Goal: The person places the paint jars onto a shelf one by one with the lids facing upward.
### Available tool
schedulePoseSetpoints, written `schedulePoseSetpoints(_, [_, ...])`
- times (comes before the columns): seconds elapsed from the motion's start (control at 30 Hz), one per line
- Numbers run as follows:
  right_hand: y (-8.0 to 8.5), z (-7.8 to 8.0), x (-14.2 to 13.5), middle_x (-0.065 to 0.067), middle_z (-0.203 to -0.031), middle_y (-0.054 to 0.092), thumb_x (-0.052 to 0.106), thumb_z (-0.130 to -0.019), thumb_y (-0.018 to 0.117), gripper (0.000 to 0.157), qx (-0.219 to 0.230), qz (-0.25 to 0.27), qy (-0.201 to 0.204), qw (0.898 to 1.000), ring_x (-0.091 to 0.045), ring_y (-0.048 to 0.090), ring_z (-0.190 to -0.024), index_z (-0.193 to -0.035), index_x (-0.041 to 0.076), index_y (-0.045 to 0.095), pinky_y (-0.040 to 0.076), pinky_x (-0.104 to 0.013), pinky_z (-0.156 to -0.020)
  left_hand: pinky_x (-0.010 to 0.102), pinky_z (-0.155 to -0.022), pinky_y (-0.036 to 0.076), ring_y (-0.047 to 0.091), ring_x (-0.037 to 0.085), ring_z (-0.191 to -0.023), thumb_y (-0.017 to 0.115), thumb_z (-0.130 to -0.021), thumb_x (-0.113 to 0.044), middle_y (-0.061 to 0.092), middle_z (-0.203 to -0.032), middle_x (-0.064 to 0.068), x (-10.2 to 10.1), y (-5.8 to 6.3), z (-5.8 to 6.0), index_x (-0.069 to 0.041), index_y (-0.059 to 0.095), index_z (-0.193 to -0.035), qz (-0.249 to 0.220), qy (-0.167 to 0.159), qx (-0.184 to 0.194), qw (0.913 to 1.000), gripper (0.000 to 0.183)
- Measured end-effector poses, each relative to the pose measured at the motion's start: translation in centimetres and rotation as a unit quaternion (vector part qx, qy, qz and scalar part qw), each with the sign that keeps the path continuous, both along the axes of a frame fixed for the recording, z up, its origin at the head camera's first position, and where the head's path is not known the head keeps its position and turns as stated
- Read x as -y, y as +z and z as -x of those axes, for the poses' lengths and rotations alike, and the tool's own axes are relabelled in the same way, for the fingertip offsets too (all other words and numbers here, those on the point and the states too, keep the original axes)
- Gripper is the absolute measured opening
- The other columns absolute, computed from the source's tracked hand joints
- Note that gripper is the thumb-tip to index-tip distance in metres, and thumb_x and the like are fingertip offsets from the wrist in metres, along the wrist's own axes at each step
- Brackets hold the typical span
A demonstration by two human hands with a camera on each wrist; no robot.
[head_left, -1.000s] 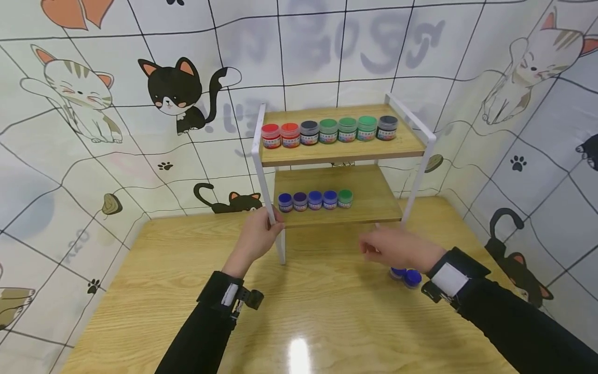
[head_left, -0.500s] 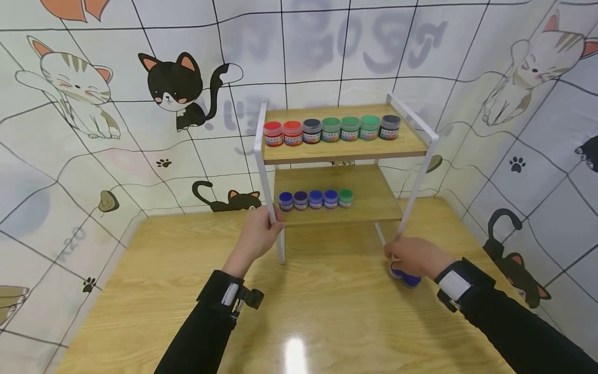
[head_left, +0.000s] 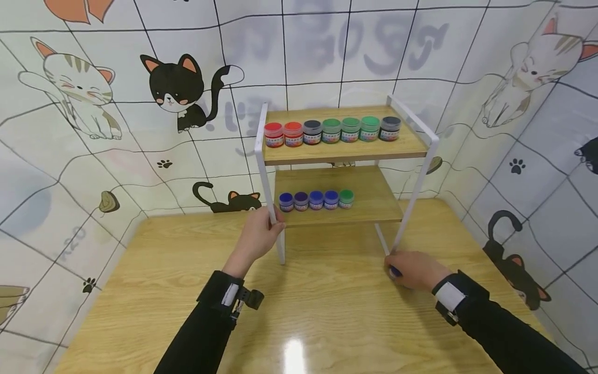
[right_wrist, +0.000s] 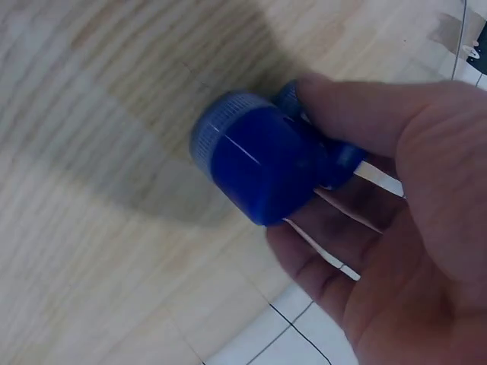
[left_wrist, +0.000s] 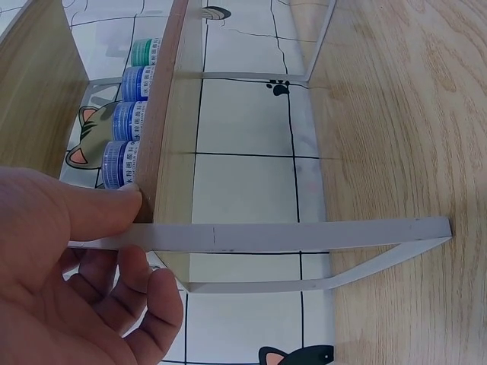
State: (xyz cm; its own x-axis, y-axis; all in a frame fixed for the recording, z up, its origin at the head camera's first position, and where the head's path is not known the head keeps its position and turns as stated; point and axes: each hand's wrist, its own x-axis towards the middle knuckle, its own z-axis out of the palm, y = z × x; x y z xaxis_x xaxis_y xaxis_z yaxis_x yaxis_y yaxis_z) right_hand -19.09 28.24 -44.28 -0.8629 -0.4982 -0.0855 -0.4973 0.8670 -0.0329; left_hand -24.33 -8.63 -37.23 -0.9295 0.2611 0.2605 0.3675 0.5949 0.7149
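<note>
At the left side of a two-tier wooden shelf (head_left: pixel 374 200), my left hand (head_left: pixel 258 235) grips its white metal leg (left_wrist: pixel 304 236), thumb on one side and fingers curled behind. My right hand (head_left: pixel 415 269) is low by the right foot of the shelf, thumb and fingers around blue paint jars on the table; only a bit of blue lid (head_left: pixel 395 271) shows there. In the right wrist view a blue paint jar (right_wrist: pixel 255 160) projects past the fingers, and another blue jar (right_wrist: pixel 344 162) sits deeper between thumb and fingers, partly hidden.
Red, dark and green paint jars (head_left: pixel 331 131) stand in a row on the upper tier. Blue, purple and green jars (head_left: pixel 316 200) line the left part of the lower tier. A cat-print cloth (head_left: pixel 177 93) hangs behind the wooden table (head_left: pixel 187 270).
My right hand has moved right and down from in front of the shelf to the blue paint jars, now mostly covering them. The left hand keeps its hold on the leg.
</note>
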Motion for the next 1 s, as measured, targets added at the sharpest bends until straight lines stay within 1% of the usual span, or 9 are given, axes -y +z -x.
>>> schedulePoseSetpoints(0.1, [-0.37,0.08,0.14,0.001,-0.082,0.056,0.008,-0.078,0.077,0.023,-0.029,0.011,0.022,0.999,-0.012,0.055,-0.071,-0.084,0.017,0.057,0.048,-0.033,-0.063,0.029,-0.055,0.041,0.046,0.018,-0.062,0.066,-0.090,-0.006,0.056,-0.078,0.010,0.17,-0.08,0.02,-0.004,0.061,-0.092,-0.001,0.004,0.003,1.0000,0.005])
schedulePoseSetpoints(0.13, [-0.46,0.15,0.20,0.001,-0.082,0.055,0.006,-0.079,0.075,0.022,-0.030,0.014,0.026,0.999,-0.013,0.055,-0.070,-0.084,0.017,0.057,0.048,-0.033,-0.063,0.029,-0.055,0.041,0.046,0.017,-0.062,0.066,-0.090,-0.006,0.056,-0.078,0.010,0.20,-0.13,0.08,-0.004,0.061,-0.092,0.000,0.004,0.002,1.0000,0.005])
schedulePoseSetpoints(0.2, [-0.58,0.25,0.30,0.001,-0.083,0.058,0.004,-0.080,0.073,0.021,-0.034,0.015,0.034,0.999,-0.014,0.057,-0.071,-0.084,0.018,0.058,0.050,-0.034,-0.064,0.029,-0.055,0.040,0.046,0.017,-0.062,0.066,-0.090,-0.006,0.055,-0.077,0.010,0.23,-0.16,0.13,-0.005,0.061,-0.092,0.004,0.007,0.000,1.0000,0.006])
schedulePoseSetpoints(0.3, [-0.64,0.39,0.42,-0.001,-0.086,0.062,0.001,-0.079,0.074,0.022,-0.016,0.018,0.026,0.999,-0.020,0.062,-0.079,-0.086,0.018,0.061,0.054,-0.040,-0.073,0.029,-0.055,0.040,0.046,0.017,-0.062,0.066,-0.091,-0.007,0.054,-0.077,0.009,0.10,-0.20,0.21,-0.005,0.061,-0.093,0.008,0.004,-0.001,1.0000,0.005])
schedulePoseSetpoints(0.4, [-0.52,0.45,0.52,-0.002,-0.090,0.065,-0.002,-0.074,0.076,0.028,0.005,0.027,0.014,1.000,-0.026,0.064,-0.090,-0.088,0.018,0.062,0.054,-0.046,-0.082,0.029,-0.056,0.040,0.046,0.017,-0.063,0.066,-0.091,-0.007,0.054,-0.077,0.009,-0.07,-0.19,0.17,-0.005,0.061,-0.093,0.006,0.000,0.001,1.0000,0.006])
schedulePoseSetpoints(0.53, [-0.32,0.52,0.64,-0.001,-0.089,0.066,-0.005,-0.070,0.078,0.033,0.022,0.048,0.006,0.999,-0.025,0.062,-0.091,-0.088,0.018,0.062,0.053,-0.048,-0.083,0.029,-0.056,0.040,0.046,0.017,-0.063,0.065,-0.091,-0.006,0.055,-0.078,0.009,-0.10,-0.23,0.09,-0.004,0.061,-0.093,0.000,-0.002,-0.002,1.0000,0.006])
schedulePoseSetpoints(0.67, [-0.17,0.57,0.75,-0.004,-0.089,0.064,-0.003,-0.074,0.077,0.032,0.041,0.063,-0.010,0.997,-0.023,0.061,-0.088,-0.092,0.017,0.059,0.053,-0.047,-0.081,0.029,-0.056,0.040,0.046,0.017,-0.063,0.065,-0.091,-0.006,0.056,-0.078,0.010,0.00,-0.29,0.04,-0.004,0.061,-0.093,0.000,0.000,-0.004,1.0000,0.006])
schedulePoseSetpoints(0.77, [-0.21,0.60,0.71,-0.006,-0.093,0.063,-0.002,-0.077,0.076,0.033,0.055,0.068,-0.020,0.996,-0.023,0.062,-0.089,-0.096,0.016,0.056,0.053,-0.049,-0.083,0.029,-0.056,0.040,0.046,0.017,-0.063,0.066,-0.091,-0.006,0.055,-0.078,0.009,0.02,-0.25,-0.02,-0.004,0.061,-0.093,0.002,-0.001,-0.002,1.0000,0.006])
schedulePoseSetpoints(1.0, [-0.65,0.82,0.45,-0.004,-0.102,0.067,0.002,-0.078,0.077,0.030,0.079,0.081,-0.011,0.994,-0.029,0.064,-0.102,-0.099,0.016,0.061,0.049,-0.055,-0.092,0.029,-0.055,0.040,0.046,0.018,-0.062,0.065,-0.091,-0.006,0.054,-0.076,0.009,0.06,-0.14,-0.05,-0.004,0.061,-0.093,0.001,-0.002,-0.001,1.0000,0.006])
